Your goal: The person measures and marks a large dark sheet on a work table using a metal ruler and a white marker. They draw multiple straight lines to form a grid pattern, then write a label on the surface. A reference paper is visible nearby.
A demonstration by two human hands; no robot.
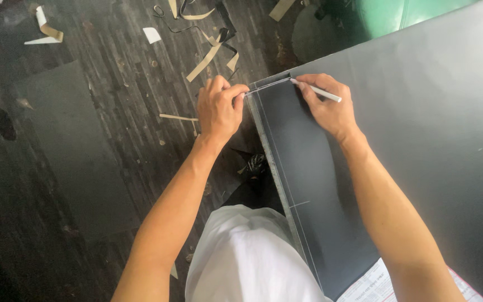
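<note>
A large dark grey sheet (431,128) lies over a work surface on the right, its left strip (303,184) marked with thin pale lines. My right hand (328,106) rests on the sheet near its far left corner and holds a white pencil (321,92), tip at a pale line. My left hand (219,106) pinches the end of a thin clear ruler (266,85) laid across the strip's far end, just off the sheet's left edge. A metal straightedge (275,173) runs along the sheet's left edge.
Dark wooden floor (113,84) on the left carries paper strips and offcuts (211,53), and a dark grey sheet (68,145) lying flat. Newspaper (375,285) shows under the sheet's near edge. A green surface (398,14) is at the top right.
</note>
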